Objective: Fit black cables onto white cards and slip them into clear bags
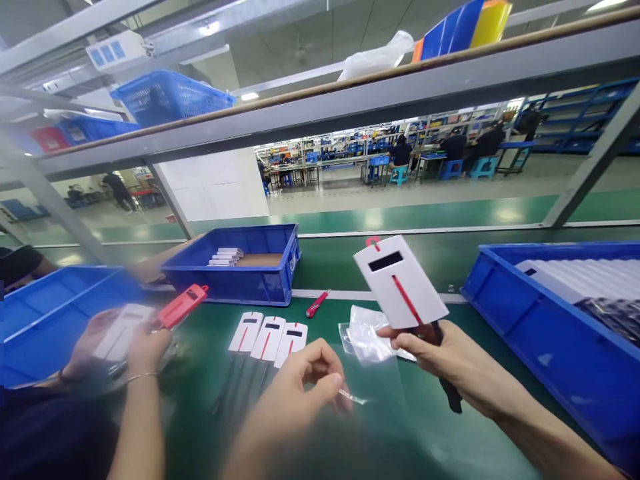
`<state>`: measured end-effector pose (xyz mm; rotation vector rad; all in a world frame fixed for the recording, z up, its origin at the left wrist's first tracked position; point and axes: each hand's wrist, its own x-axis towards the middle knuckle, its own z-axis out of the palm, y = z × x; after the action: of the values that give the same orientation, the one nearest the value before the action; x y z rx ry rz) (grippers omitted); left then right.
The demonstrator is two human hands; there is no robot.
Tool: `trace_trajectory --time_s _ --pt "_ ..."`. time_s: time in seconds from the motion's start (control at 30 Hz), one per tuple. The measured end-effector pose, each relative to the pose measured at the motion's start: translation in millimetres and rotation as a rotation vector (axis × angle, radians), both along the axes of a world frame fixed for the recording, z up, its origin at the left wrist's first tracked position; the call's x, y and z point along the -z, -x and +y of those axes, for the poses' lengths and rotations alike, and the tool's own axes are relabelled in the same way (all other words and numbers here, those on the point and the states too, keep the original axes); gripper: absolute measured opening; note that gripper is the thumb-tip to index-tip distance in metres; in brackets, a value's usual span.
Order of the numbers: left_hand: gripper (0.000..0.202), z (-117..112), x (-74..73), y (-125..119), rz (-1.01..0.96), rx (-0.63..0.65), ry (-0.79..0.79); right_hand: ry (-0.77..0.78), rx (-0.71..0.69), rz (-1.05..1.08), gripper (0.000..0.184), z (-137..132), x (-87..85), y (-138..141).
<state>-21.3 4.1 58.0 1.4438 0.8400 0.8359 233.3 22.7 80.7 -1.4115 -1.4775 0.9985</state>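
Observation:
My right hand point(450, 350) grips a white cardboard sleeve point(407, 283) by its lower end and holds it up above the bench. The sleeve has a dark window and a red slit; a red loop pokes out at its top and a black strap point(453, 397) hangs below. My left hand point(315, 377) is closed in a pinch on the edge of a clear plastic bag point(354, 398), whose outline is faint. Beyond my hands lie crumpled clear bags point(367, 337). Several similar white sleeves point(269, 339) with dark straps lie in a row left of my left hand.
A red utility knife point(317, 304) lies mid-bench. Blue bins point(250, 285) stand at the back and left; another blue bin point(530, 333) at right holds white sleeves. At left, a co-worker's hands point(145, 350) hold a white sleeve and a red device point(183, 305). A shelf point(320, 107) crosses overhead.

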Motion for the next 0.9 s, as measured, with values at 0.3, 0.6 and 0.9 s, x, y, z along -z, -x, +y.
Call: trace_trajectory --time_s 0.3,0.6,0.9 --pt "0.006 -7.1 -1.1 4.9 0.211 0.105 -0.04 0.173 -0.415 0.011 0.03 -23.0 -10.5 19.0" --pt "0.011 4.1 16.1 3.8 0.017 0.083 0.068 0.144 -0.375 -0.018 0.029 -27.1 17.9 29.4" --pt "0.009 4.0 17.1 2.9 0.075 0.088 0.061 0.218 -0.409 0.006 0.018 -31.0 15.0 26.5"
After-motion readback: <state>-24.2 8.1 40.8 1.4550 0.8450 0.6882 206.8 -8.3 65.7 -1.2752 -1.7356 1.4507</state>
